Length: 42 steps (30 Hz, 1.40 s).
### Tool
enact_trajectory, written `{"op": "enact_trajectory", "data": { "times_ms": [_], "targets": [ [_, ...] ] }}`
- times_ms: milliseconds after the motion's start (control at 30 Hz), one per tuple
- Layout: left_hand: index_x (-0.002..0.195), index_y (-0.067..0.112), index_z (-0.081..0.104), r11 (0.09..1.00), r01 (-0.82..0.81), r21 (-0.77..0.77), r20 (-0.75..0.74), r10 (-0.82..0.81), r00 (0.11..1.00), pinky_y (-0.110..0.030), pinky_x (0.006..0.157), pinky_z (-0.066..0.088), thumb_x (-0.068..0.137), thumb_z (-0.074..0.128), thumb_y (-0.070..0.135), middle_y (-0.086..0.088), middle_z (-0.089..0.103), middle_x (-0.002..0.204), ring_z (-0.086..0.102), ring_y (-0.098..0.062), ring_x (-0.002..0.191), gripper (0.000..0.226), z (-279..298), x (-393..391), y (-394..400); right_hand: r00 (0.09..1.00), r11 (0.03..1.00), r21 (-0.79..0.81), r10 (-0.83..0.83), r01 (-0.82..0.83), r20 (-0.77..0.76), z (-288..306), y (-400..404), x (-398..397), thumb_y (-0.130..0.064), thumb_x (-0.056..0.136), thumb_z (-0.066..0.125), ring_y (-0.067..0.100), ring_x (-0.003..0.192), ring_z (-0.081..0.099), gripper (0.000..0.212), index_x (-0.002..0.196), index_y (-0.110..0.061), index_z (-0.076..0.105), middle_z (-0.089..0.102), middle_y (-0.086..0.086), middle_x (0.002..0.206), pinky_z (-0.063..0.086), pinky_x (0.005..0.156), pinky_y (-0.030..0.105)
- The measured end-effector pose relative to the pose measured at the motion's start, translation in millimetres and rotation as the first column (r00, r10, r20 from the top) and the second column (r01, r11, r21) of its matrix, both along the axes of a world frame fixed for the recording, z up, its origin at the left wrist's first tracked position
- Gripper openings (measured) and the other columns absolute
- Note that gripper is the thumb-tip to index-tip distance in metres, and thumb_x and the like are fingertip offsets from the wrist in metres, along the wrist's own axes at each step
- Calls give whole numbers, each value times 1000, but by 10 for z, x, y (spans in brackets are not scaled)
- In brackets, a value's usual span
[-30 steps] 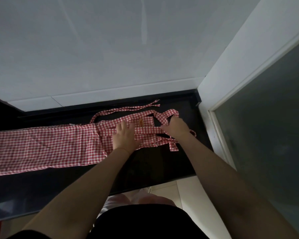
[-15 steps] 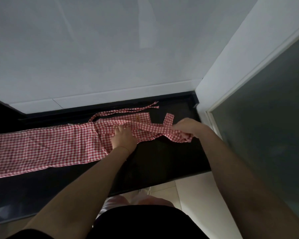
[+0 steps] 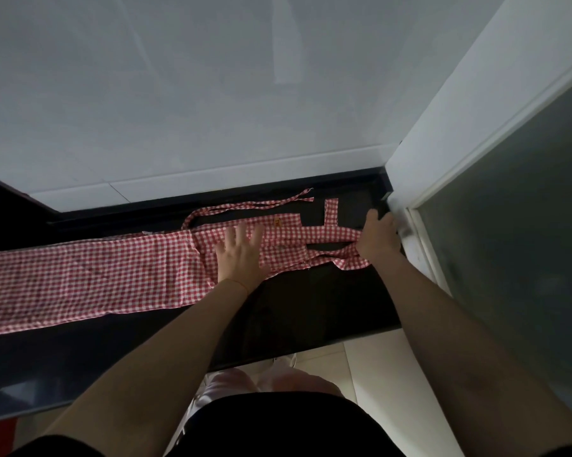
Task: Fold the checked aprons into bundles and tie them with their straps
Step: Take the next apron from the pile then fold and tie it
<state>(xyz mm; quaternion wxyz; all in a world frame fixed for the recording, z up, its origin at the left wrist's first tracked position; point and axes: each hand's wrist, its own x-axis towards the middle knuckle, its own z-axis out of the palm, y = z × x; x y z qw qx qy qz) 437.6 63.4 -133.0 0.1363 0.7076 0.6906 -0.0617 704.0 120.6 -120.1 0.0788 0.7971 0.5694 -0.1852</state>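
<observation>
Here the red-and-white checked apron (image 3: 90, 275) lies folded into a long narrow band along the black countertop (image 3: 311, 311), running from the left edge toward the right end, where the countertop meets a white door frame (image 3: 409, 232). The left hand (image 3: 241, 255), fingers spread and flat, presses the bib end of the band onto the surface. The right hand (image 3: 378, 240), at the right end of the countertop, has its fingers curled around the neck strap (image 3: 330, 237) and draws it out sideways. One waist strap (image 3: 251, 206) trails loose along the back edge, beside the white tiled wall (image 3: 212, 94). The step in hand appears to be straightening the straps before the band is rolled or folded up. To do it well, keep the flat palm firm so the folded layers do not slide, pull the strap level with the surface rather than upward, and lay it untwisted along the band's centre line, clear of the front edge.
</observation>
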Motion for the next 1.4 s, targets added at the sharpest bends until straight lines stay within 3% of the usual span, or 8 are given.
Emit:
{"op": "enact_trajectory", "data": {
  "times_ms": [267,400,500,600,700,900,1100,1400],
  "targets": [
    [154,43,-3,953,19,-304,47,-5,999,-73,110,17,75,64,72,-1,-15,164,-10,-43,148,108,-154,-129,81,956,962,-22,-271,271,-110,77,84,183,-11,96,54,38,113,59,50,142,-1,37,51,20,135,54,82,42],
    [154,45,0,962,20,-271,83,2,997,-71,110,15,75,54,81,2,-12,165,-6,-41,150,102,-123,-150,57,554,711,-176,-656,681,-513,152,164,102,-23,107,35,28,71,64,49,151,-5,24,59,19,111,47,41,30],
    [152,39,17,988,-154,-9,123,154,980,-68,112,20,91,41,66,-3,7,164,8,-37,149,70,-104,-215,-18,269,522,-255,-727,814,-632,210,242,3,-27,107,35,32,87,66,49,149,-3,30,58,21,126,56,58,35],
    [154,35,13,947,-320,6,65,319,946,-69,114,14,98,37,51,-8,5,165,0,-41,149,63,-167,-328,-74,773,797,101,-534,596,-342,227,148,-176,-12,93,64,35,127,47,67,148,-6,26,34,22,149,47,94,43],
    [156,37,1,912,-386,-139,7,391,921,-70,114,8,98,33,57,-5,-10,165,-11,-44,148,70,-269,-390,-90,954,918,270,-258,292,-154,279,-2,-466,-21,89,64,23,100,57,34,117,-9,51,56,12,119,49,82,36],
    [155,38,-4,901,-368,-231,-2,378,926,-71,112,14,97,31,62,-4,-15,164,-9,-47,147,73,-261,-430,-84,812,612,-759,-547,223,-203,253,-329,-896,-67,97,32,30,76,66,81,103,7,65,68,20,92,53,70,36],
    [153,47,-2,910,-336,-245,16,350,936,-73,111,14,97,30,64,-5,-16,164,-11,-49,147,67,-224,-457,-97,64,475,-548,-792,688,-607,-84,-442,-1058,-26,86,75,28,91,70,37,113,-6,59,68,16,110,61,75,39],
    [157,24,7,998,-38,-57,42,41,998,-63,119,7,95,47,50,-6,-4,166,-8,-31,152,78,-28,-284,35,-187,341,-657,-780,672,-597,-37,-385,-1208,-6,81,77,25,93,66,40,118,-4,61,65,15,118,60,78,35]
  ]
}}
